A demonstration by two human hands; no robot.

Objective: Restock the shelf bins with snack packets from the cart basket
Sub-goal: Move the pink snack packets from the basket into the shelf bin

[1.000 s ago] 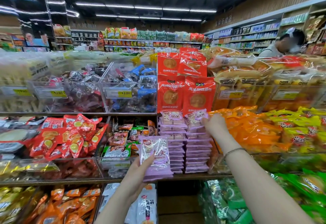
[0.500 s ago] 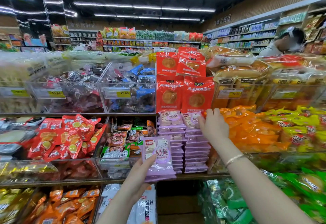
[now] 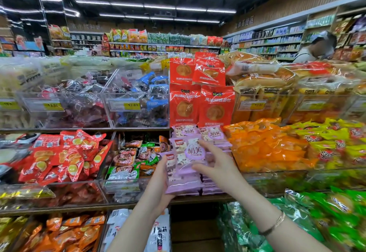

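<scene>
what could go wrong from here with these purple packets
The left hand holds a loose bundle of purple packets while the right hand pinches the top one; slick wrappers might slide out and drop.
The shelf stacks already reach the red bread packets; adding more may topple them.

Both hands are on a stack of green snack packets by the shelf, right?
Not quite. The packets are purple, not green. The head view shows the left hand and the right hand on a stack of purple packets by the shelf.
</scene>
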